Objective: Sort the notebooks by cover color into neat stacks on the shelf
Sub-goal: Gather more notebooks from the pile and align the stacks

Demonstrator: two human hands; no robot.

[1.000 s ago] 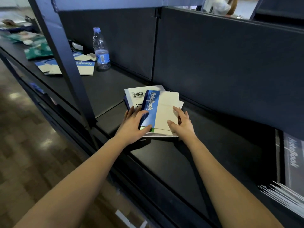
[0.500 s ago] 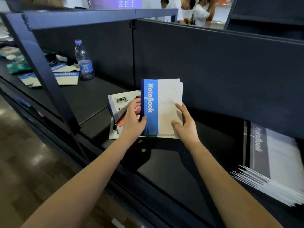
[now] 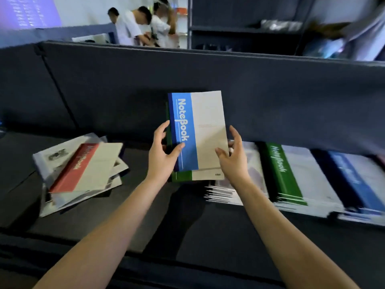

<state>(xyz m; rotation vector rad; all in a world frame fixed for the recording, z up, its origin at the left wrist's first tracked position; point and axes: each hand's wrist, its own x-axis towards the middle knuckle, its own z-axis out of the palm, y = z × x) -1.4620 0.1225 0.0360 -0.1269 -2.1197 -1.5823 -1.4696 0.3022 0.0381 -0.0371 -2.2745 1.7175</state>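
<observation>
Notebooks (image 3: pixel 205 130) | between left hand (image 3: pixel 162 157) and right hand (image 3: pixel 234 161) | above shelf (image 3: pixel 166 226)

Centre of frame: top notebook (image 3: pixel 200 132), blue band with white lettering, cream cover; green-banded notebook (image 3: pixel 183 176) beneath. Left: red-banded notebook (image 3: pixel 83 165), cream cover. Right: green stack (image 3: pixel 281 174) and blue stack (image 3: pixel 354 178), pale covers. Shelf (image 3: pixel 145 226) dark grey throughout.

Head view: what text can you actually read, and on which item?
"NoteBook": blue notebook held up by left hand and right hand.
"NoteBook", blurred: red notebook on the left pile.
"NoteBook", blurred: green notebook stack.
Blue stack lettering and small print on the held cover: unreadable.
</observation>
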